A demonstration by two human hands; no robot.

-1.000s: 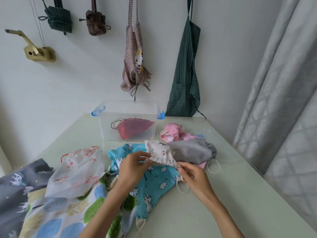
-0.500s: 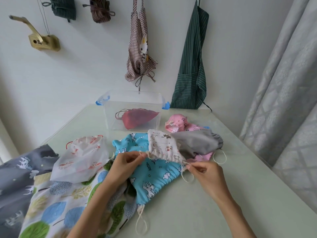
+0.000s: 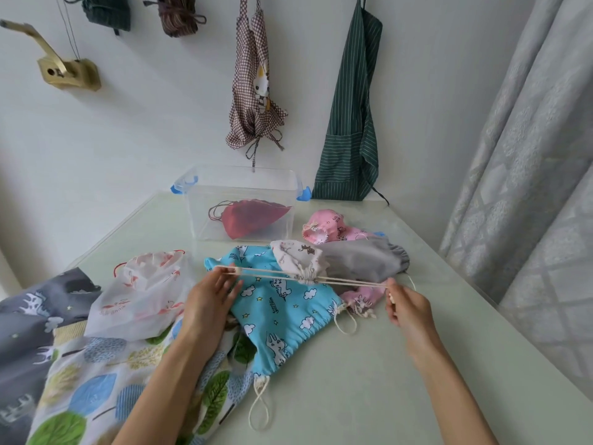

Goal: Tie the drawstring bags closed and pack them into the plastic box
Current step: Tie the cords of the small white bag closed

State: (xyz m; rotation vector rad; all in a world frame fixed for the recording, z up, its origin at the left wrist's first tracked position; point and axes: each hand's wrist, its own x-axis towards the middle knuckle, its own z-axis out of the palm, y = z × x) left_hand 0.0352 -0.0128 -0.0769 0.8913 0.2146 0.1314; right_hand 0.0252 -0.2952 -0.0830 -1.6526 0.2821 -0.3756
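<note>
At nine o'clock a dark grey cloth with white animal prints (image 3: 29, 319) drapes off the pale green worktop (image 3: 401, 364), and beside it toward seven o'clock lies a white cloth printed with blue and green trees (image 3: 96, 374). On top of these sits a translucent white bag with red flamingo marks (image 3: 144, 293), its mouth loose. The left hand (image 3: 210, 300) is just right of that bag, fingers curled, pinching the looped end of the cream drawstring (image 3: 266, 273) near its small bead. The cord runs taut across the centre to the right hand (image 3: 407, 308), which pinches the other end between thumb and fingertips at three o'clock. Midway along the cord, the small white bag with animal prints (image 3: 296, 256) hangs gathered, its mouth cinched tight. It lies over a blue cartoon-print bag (image 3: 282, 313), whose own cord loops trail toward six o'clock. Just right of the small bag rests a grey bag (image 3: 362, 261), and behind that, a pink printed bag (image 3: 327, 226); another bit of pink cloth shows under the taut cord near the right hand. At twelve o'clock the clear plastic box (image 3: 242, 187) with blue clips stands open near the wall, holding a red drawstring bag (image 3: 253, 216). On the wall above hang a checked apron (image 3: 253, 91) and a green striped apron (image 3: 349, 123); a pale curtain (image 3: 529, 155) fills the right edge.
</note>
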